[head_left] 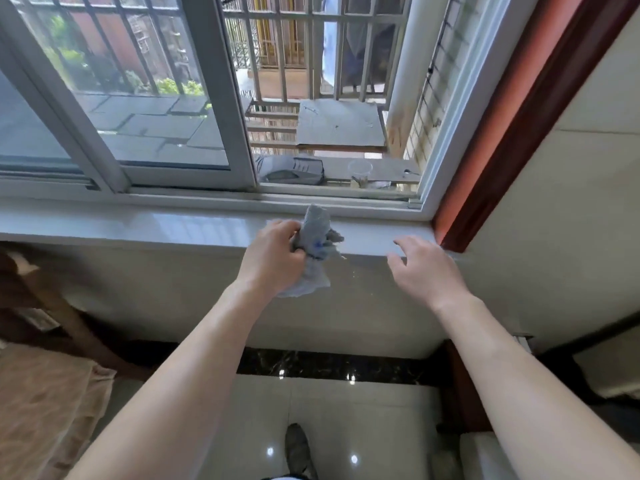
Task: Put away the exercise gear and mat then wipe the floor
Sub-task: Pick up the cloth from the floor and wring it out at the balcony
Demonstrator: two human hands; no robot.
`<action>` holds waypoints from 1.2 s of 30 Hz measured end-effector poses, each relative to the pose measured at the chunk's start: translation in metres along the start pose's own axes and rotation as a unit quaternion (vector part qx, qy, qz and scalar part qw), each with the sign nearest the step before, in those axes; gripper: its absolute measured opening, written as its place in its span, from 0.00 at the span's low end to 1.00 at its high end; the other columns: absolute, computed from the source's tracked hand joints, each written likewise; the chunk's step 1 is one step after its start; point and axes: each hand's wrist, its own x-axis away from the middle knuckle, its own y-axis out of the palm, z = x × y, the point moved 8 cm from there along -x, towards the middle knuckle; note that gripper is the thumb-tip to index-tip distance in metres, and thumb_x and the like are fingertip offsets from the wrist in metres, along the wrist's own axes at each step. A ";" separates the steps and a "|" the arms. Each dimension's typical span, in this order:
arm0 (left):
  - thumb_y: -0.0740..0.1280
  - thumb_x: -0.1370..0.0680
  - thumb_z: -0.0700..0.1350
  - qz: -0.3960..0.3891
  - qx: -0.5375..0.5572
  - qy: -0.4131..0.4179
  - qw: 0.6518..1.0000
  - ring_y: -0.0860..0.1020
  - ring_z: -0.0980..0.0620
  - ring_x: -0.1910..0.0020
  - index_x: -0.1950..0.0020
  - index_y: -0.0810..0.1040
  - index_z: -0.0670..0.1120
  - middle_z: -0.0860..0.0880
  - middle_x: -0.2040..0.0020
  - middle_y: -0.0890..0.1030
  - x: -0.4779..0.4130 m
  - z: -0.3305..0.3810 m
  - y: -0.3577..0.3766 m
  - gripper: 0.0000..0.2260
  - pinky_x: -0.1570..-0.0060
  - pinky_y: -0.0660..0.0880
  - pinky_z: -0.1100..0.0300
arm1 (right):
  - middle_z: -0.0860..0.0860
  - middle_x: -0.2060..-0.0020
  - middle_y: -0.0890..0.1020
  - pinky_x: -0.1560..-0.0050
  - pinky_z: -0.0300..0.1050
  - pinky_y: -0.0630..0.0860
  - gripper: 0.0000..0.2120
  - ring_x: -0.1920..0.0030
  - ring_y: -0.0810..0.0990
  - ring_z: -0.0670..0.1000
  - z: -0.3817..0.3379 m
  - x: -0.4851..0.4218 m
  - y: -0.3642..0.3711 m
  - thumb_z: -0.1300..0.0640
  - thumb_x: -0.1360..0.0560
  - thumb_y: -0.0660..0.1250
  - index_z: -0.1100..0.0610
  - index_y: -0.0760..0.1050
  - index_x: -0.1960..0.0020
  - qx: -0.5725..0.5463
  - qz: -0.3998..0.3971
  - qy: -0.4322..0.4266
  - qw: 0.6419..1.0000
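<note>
My left hand [273, 258] grips a crumpled grey-blue cloth [317, 237] in front of the white window sill [138, 223]. The cloth bunches above my fingers and its lower end hangs below my palm. My right hand [426, 268] hovers just to the right, fingers spread and relaxed, holding nothing, close to the sill's front edge. Below me lies the glossy white tiled floor [363, 417] with a dark marble strip along the wall. No exercise gear or mat is in view.
A sliding window [221, 98] stands open on its right half, with metal bars outside. A red-brown wooden frame [512, 133] runs down the right. A bed with a beige cover [45, 403] is at the lower left. My foot [298, 448] stands on the tiles.
</note>
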 end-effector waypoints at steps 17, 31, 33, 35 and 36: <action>0.65 0.29 0.38 -0.016 -0.014 0.036 0.999 0.74 0.47 0.50 0.46 0.80 0.47 0.49 0.50 0.78 -0.237 0.003 0.016 0.14 0.50 0.74 0.52 | 0.52 0.36 0.75 0.37 0.52 0.70 0.19 0.36 0.71 0.54 -0.013 -0.221 -0.022 0.48 0.21 0.54 0.55 0.73 0.36 -0.035 0.034 0.009 0.999; 0.65 0.27 0.36 0.028 0.066 -0.001 0.997 0.77 0.55 0.57 0.50 0.80 0.48 0.52 0.55 0.79 -0.373 0.041 -0.004 0.10 0.65 0.70 0.65 | 0.51 0.29 0.70 0.31 0.48 0.63 0.22 0.29 0.66 0.52 -0.025 -0.367 -0.077 0.49 0.19 0.55 0.55 0.67 0.28 -0.080 0.059 -0.053 0.994; 0.65 0.27 0.36 0.039 0.076 0.010 0.996 0.77 0.55 0.58 0.50 0.80 0.48 0.52 0.56 0.79 -0.387 0.048 -0.012 0.10 0.65 0.70 0.64 | 0.52 0.30 0.71 0.32 0.47 0.63 0.22 0.30 0.67 0.52 -0.028 -0.378 -0.087 0.49 0.19 0.55 0.55 0.67 0.28 -0.072 0.072 -0.058 0.993; 0.65 0.27 0.36 0.049 0.074 0.018 0.996 0.77 0.54 0.58 0.51 0.80 0.48 0.52 0.57 0.80 -0.397 0.053 -0.019 0.10 0.65 0.69 0.64 | 0.52 0.32 0.73 0.34 0.48 0.65 0.20 0.32 0.69 0.53 -0.031 -0.386 -0.095 0.50 0.19 0.55 0.56 0.70 0.31 -0.071 0.080 -0.059 0.993; 0.66 0.27 0.36 0.053 0.074 0.024 0.996 0.78 0.54 0.58 0.51 0.80 0.49 0.53 0.57 0.80 -0.403 0.055 -0.022 0.11 0.64 0.70 0.63 | 0.52 0.34 0.74 0.36 0.48 0.66 0.19 0.34 0.70 0.53 -0.032 -0.391 -0.100 0.50 0.19 0.55 0.56 0.71 0.33 -0.074 0.086 -0.057 0.992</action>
